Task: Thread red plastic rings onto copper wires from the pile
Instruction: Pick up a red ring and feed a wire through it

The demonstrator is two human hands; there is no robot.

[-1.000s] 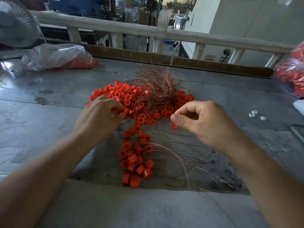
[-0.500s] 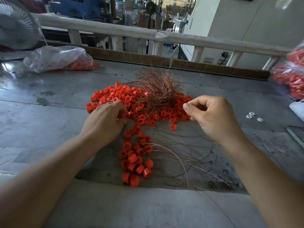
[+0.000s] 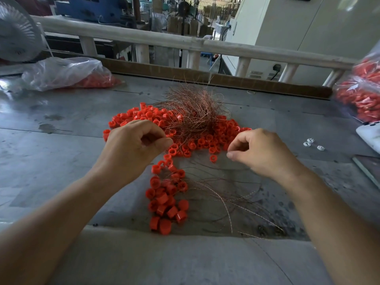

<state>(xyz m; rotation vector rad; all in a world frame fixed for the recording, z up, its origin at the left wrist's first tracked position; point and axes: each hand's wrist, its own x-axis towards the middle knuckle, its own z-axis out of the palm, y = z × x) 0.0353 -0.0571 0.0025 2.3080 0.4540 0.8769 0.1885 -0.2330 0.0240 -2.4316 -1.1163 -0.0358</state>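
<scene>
head view: left hand (image 3: 133,149) and right hand (image 3: 261,153) fingers both pinched; what they hold, cannot tell. risk: wires (image 3: 191,112) snag when pulled, scattering rings (image 3: 205,140).

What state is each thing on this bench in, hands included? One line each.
Left hand, fingertips pinched; what it holds is too small to see.
Right hand, fingertips pinched likewise.
Rings, loose in a heap.
Wires, tangled in a mound on the rings.
Left bag, lying slack, part full of red pieces.
Right bag, packed with red pieces.
</scene>
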